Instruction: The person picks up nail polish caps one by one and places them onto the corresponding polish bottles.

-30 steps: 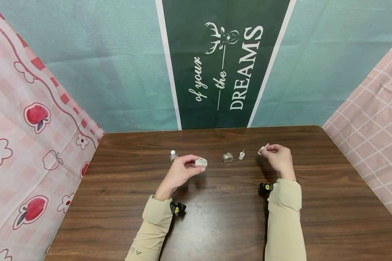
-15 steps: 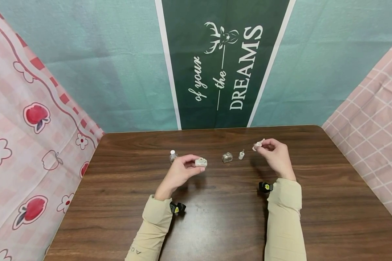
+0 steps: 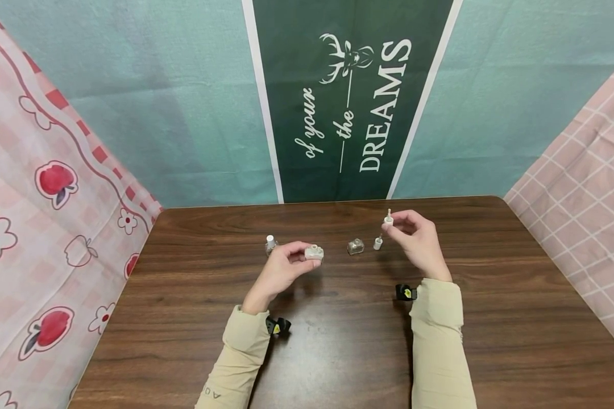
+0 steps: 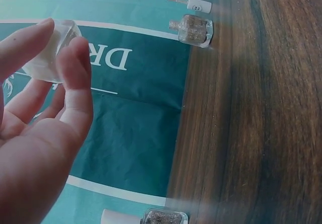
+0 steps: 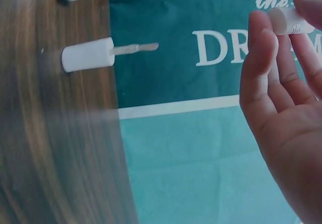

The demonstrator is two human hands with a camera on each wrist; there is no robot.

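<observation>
My left hand (image 3: pixel 281 271) holds a small nail polish bottle (image 3: pixel 314 255) above the table between thumb and fingers; its neck is uncapped and its contents look whitish. To the right, my right hand (image 3: pixel 418 241) pinches a white brush cap (image 3: pixel 388 221), also raised, with its brush pointing up. Between the hands, an uncapped glitter nail polish bottle (image 3: pixel 355 246) stands on the table. A second white brush cap (image 3: pixel 378 244) stands beside it, brush upward, as the right wrist view also shows. Behind my left hand is a white-capped glitter bottle (image 4: pixel 166 217), partly hidden in the head view.
The dark wooden table (image 3: pixel 337 341) ends at a green and teal cloth (image 3: pixel 194 113) behind. Patterned pink cloths hang at the left (image 3: pixel 56 227) and right. A black wrist camera (image 3: pixel 278 326) sits on each wrist.
My right hand has moved left with its brush cap, and the brush has turned from slanted to upright. The left hand and its bottle have stayed in place.
</observation>
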